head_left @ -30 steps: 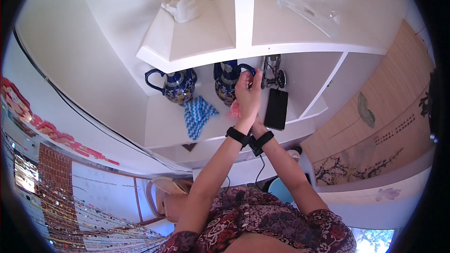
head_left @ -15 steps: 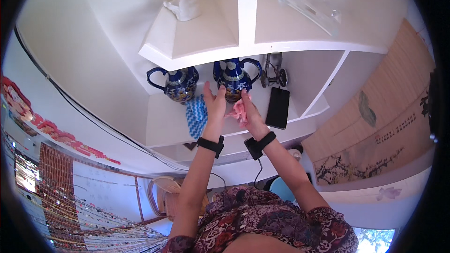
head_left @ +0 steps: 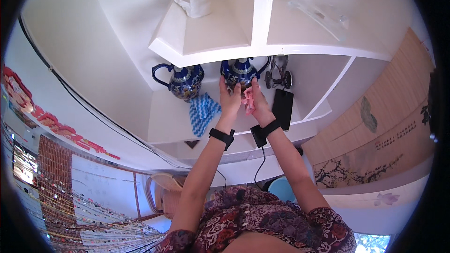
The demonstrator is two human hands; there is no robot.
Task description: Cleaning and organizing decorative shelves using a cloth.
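Observation:
A dark blue patterned teapot (head_left: pixel 240 71) stands on the shelf under the upper board, its top partly hidden by that board. My left hand (head_left: pixel 230 99) is against its lower left side, fingers curved along the body. On the other side, my right hand (head_left: pixel 260 105) presses close to the pot's lower right. A crumpled pink cloth (head_left: pixel 248 101) is held in the right hand, bunched beside the thumb. To the left stands a matching blue teapot (head_left: pixel 185 83) with a looped handle. A blue-and-white zigzag cloth (head_left: pixel 203 114) lies in front of it, near my left hand.
Right of the pot are a small metal wheeled ornament (head_left: pixel 279 74) and a black phone (head_left: pixel 282 108). The white upper shelf board (head_left: pixel 225 55) overhangs the pots, with a white figurine (head_left: pixel 194 3) above. A partition (head_left: pixel 330 88) slants at the right.
The right-hand teapot sits farther back under the upper board. Both hands have reached forward with it, the left hand closing in on its side. The whole view has shifted slightly.

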